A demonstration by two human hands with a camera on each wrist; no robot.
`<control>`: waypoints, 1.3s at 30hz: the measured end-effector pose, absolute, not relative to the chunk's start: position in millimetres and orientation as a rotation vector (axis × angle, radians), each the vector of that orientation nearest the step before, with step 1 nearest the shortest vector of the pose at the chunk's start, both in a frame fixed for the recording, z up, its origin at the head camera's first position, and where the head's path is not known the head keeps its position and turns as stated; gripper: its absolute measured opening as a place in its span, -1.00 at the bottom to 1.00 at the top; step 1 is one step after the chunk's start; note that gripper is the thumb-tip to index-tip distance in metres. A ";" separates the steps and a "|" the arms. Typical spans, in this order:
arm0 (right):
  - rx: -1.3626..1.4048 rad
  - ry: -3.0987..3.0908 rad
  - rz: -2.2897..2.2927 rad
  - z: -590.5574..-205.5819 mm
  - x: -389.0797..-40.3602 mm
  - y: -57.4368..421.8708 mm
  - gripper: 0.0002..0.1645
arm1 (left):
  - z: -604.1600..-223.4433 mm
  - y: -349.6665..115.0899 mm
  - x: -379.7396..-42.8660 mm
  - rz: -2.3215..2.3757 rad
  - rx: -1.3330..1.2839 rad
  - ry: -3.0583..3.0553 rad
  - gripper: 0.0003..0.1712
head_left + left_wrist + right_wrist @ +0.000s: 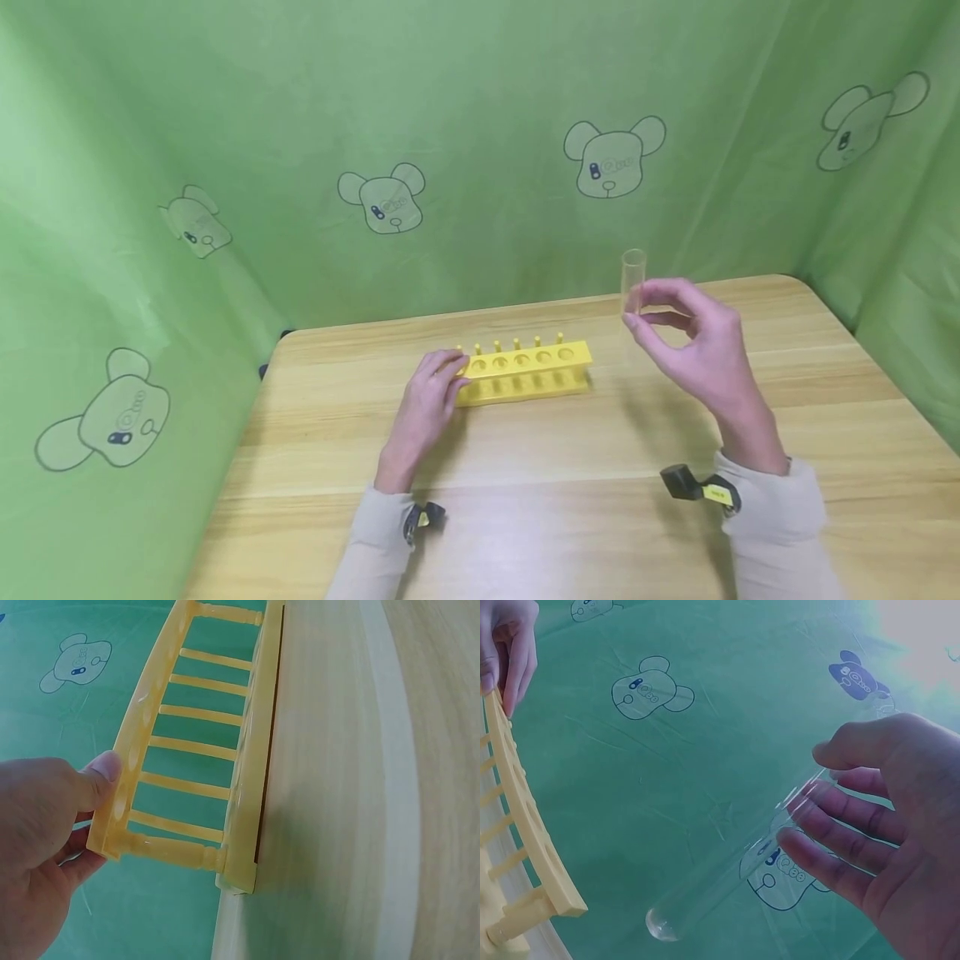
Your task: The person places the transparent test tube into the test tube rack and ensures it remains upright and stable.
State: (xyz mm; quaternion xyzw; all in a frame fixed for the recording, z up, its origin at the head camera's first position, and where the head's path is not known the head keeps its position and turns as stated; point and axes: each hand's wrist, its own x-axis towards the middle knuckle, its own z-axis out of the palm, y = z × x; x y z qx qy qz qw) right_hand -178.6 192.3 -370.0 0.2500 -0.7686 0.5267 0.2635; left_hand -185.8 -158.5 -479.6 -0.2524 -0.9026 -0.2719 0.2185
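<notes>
A yellow test tube rack stands on the wooden table, with a row of holes along its top and pegs behind. My left hand grips the rack's left end; in the left wrist view the thumb lies on the top bar and fingers curl beneath it. Raised above the table to the right of the rack, my right hand pinches a clear glass test tube. The tube's rounded bottom points downward in the right wrist view, and no contents show in it.
The wooden table has its back edge close to a green curtain printed with bear heads. More curtain hangs at the left and right. Small black cameras sit on both wrists, over light sleeves.
</notes>
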 end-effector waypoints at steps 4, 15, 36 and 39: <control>0.653 -2.062 1.446 -370.1 -179.8 188.9 -0.54 | -479.9 -158.9 -186.5 -0.788 -0.698 -2.508 -0.63; 0.630 -1.962 1.552 -369.9 -183.3 173.8 -0.55 | -477.8 -158.2 -184.4 -0.793 -0.681 -2.528 -0.61; 0.654 -1.877 1.629 -381.7 -191.6 156.9 -0.55 | -479.5 -157.8 -187.3 -0.801 -0.683 -2.502 -0.61; 0.644 -1.841 1.655 -382.4 -191.5 153.8 -0.56 | -480.1 -158.1 -187.1 -0.811 -0.677 -2.509 -0.61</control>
